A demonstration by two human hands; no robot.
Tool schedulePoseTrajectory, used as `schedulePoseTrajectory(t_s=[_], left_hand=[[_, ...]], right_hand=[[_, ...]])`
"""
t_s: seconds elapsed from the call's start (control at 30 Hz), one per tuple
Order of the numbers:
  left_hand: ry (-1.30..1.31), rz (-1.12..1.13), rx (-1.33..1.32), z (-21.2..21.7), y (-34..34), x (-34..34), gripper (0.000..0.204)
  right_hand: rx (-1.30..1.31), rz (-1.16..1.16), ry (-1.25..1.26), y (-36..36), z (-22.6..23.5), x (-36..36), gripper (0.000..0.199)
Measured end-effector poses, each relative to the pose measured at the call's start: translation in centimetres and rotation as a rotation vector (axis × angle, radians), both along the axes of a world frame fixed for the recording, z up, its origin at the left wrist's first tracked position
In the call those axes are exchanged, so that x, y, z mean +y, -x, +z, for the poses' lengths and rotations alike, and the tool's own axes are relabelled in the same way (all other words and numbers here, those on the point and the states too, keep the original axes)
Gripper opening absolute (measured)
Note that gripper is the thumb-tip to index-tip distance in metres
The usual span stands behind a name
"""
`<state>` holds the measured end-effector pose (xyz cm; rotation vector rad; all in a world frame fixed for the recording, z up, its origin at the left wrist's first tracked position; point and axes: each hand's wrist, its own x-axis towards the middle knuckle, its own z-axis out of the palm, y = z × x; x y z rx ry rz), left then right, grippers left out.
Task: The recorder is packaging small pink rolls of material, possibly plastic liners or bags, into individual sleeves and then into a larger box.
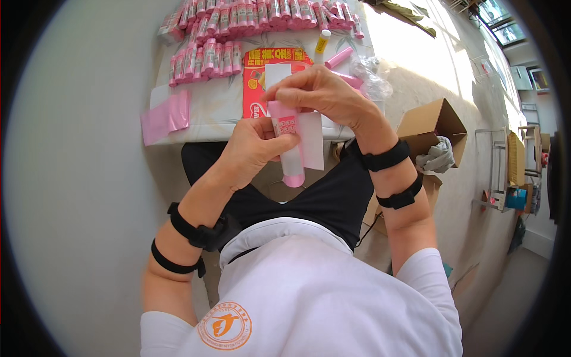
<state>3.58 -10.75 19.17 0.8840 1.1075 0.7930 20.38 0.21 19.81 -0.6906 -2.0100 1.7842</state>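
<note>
Both hands (262,146) grip pink roll (292,160), upright

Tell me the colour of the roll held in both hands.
Pink roll with white paper strip; head view.

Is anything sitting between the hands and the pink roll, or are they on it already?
Nothing visible is between them. The left hand grips the pink roll around its middle, and the right hand pinches its top end, with a white paper strip against the roll.

Bright daylight glare, fisheye-bent edges
</note>
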Motion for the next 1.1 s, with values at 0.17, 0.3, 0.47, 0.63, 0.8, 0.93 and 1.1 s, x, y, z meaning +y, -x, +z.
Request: schedulePoseTrajectory(t_s=[0.17, 0.3, 0.47, 0.63, 0.8, 0.93, 1.1], left_hand=[[-0.019, 0.299, -0.155, 0.2, -0.7, -0.2, 0.025], [-0.111, 0.453, -0.217, -0.1, -0.7, 0.5, 0.021], [-0.273, 0.562, -0.145, 0.8, -1.6, 1.1, 0.018], [-0.261, 0.702, -0.382, 1.3, -3.4, 1.6, 0.02], [-0.279, 0.671, -0.582, 2.3, -4.6, 0.7, 0.036], [-0.341, 0.726, -0.463, 1.2, -5.2, 1.4, 0.038], [-0.517, 0.594, -0.318, 2.3, -5.3, 2.0, 0.04]], right_hand=[[0.364, -0.503, 0.315, -1.8, -3.2, -3.3, 0.064], [0.28, -0.677, 0.372, 0.0, -2.4, -10.1, 0.059], [0.485, -0.869, 0.467, 2.8, -0.9, -10.1, 0.031], [0.624, -1.021, 0.441, 4.1, -0.1, -9.6, 0.015], [0.662, -1.086, 0.457, 4.7, 0.7, -10.0, 0.015], [0.683, -1.129, 0.387, 5.4, 1.1, -10.2, 0.014], [0.756, -1.109, 0.257, 5.4, 1.5, -10.6, 0.013]])
